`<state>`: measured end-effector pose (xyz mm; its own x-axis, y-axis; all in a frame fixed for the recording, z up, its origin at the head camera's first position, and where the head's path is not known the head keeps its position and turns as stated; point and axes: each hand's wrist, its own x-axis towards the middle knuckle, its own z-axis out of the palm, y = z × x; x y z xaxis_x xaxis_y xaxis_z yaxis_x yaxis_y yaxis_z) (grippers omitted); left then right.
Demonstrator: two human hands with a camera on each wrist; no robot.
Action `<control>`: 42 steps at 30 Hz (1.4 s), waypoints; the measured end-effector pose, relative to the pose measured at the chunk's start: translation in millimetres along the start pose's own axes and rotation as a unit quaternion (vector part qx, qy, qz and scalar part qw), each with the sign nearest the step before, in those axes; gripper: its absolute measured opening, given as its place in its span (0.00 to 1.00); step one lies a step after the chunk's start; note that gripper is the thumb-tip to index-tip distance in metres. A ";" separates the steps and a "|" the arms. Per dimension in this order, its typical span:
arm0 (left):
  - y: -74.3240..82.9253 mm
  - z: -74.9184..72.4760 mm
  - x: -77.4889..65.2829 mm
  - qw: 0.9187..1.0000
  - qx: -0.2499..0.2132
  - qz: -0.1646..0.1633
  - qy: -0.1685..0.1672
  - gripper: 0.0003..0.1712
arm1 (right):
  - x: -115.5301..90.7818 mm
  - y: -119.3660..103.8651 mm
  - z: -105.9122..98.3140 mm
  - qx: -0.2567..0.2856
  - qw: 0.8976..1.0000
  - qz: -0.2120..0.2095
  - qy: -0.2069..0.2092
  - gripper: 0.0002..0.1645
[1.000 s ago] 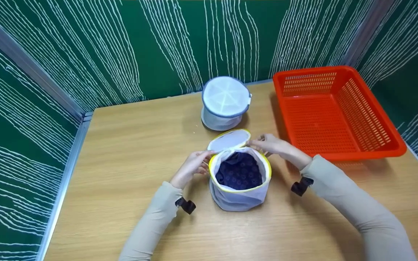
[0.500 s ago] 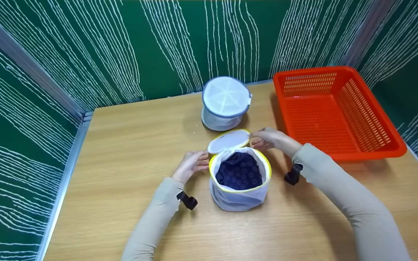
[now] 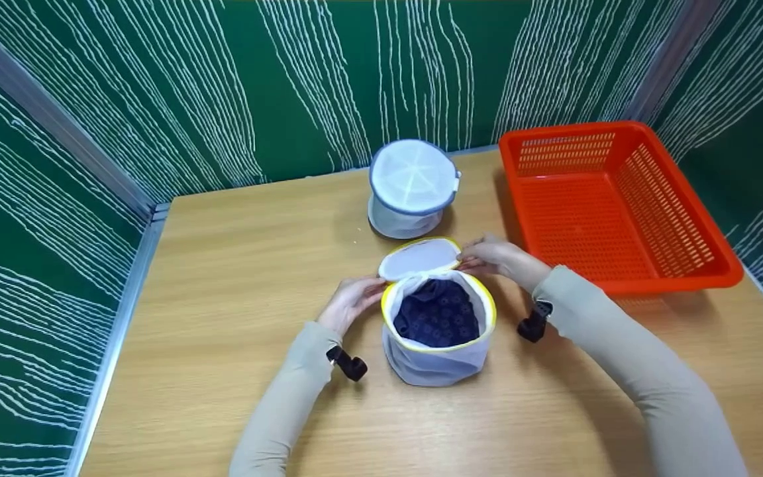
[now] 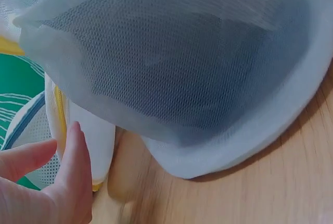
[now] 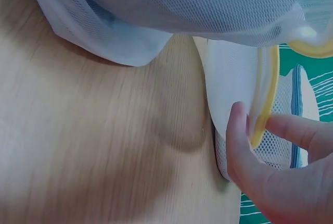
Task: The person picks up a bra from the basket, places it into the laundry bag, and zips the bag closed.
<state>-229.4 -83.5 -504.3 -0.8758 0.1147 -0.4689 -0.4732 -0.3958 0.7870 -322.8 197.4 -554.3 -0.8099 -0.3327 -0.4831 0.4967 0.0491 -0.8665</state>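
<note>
A white mesh laundry bag [image 3: 436, 366] with yellow trim stands unzipped, dark navy patterned cloth [image 3: 440, 315] inside it. Its oval lid [image 3: 418, 260] is folded back behind the mouth. My left hand [image 3: 350, 303] is at the lid's left edge; in the left wrist view the yellow edge lies between thumb and finger [image 4: 31, 159]. On the other side, my right hand [image 3: 502, 257] pinches the lid's right edge, the thumb [image 5: 238, 130] in front and a finger behind. The hidden fingertips of both hands do not show in the head view.
Behind the lid stands a second mesh bag [image 3: 413, 175], blue-trimmed, with its lid lying over the top. An orange plastic basket [image 3: 620, 286] occupies the right rear of the wooden table [image 3: 242, 291]. Green walls [image 3: 302, 86] with white lines enclose the back and sides.
My left hand drew back slightly from the bag's rim, then came to the lid's left edge. The right hand shifted onto the lid's right edge, which has moved a little to the right.
</note>
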 end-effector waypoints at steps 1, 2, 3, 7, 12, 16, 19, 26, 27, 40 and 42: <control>0.0 0.0 -0.6 1.000 -0.009 -0.001 0.000 0.12 | 12.9 9.7 -9.7 0.018 1.000 -0.003 -0.013 0.24; 0.1 0.2 -1.3 1.000 -0.021 -0.003 -0.002 0.12 | 19.9 15.6 -15.8 0.024 1.000 -0.001 -0.020 0.24; 0.3 0.4 -2.0 0.999 -0.033 -0.005 -0.004 0.12 | 21.9 19.2 -19.8 0.026 0.999 0.001 -0.021 0.25; 1.4 1.7 -5.3 0.997 -0.078 -0.013 -0.014 0.11 | 12.1 21.3 -22.8 0.066 0.996 -0.014 -0.063 0.24; 3.8 2.8 -8.6 0.995 -0.092 -0.014 -0.027 0.08 | -65.7 -26.2 24.9 0.052 0.998 -0.008 -0.030 0.36; 7.0 3.8 -10.4 0.996 -0.077 -0.006 -0.043 0.07 | -96.4 -48.2 45.6 0.048 0.999 0.003 0.007 0.38; 9.3 4.7 -11.9 0.996 -0.060 0.009 -0.059 0.09 | -109.6 -56.7 53.4 0.041 0.999 -0.002 0.023 0.37; 13.7 8.9 -18.5 0.994 -0.020 0.045 -0.096 0.18 | -121.1 -57.8 54.5 0.023 0.998 -0.048 0.022 0.33; 14.3 9.8 -19.6 0.994 -0.013 0.052 -0.100 0.18 | -120.1 -56.9 53.7 0.029 0.998 -0.054 0.023 0.32; 25.6 20.3 -38.1 0.981 0.021 0.139 -0.135 0.09 | -118.6 -57.4 50.6 0.102 0.987 -0.123 0.030 0.15; 25.9 21.0 -39.3 0.978 0.030 0.155 -0.140 0.10 | -120.4 -58.3 51.1 0.114 0.985 -0.129 0.029 0.15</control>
<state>-209.3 -79.1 -457.1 -0.9659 0.2453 -0.0832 -0.1788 -0.3985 0.8996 -238.3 186.5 -439.2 -0.9314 -0.2523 -0.2625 0.3240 -0.2454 -0.9137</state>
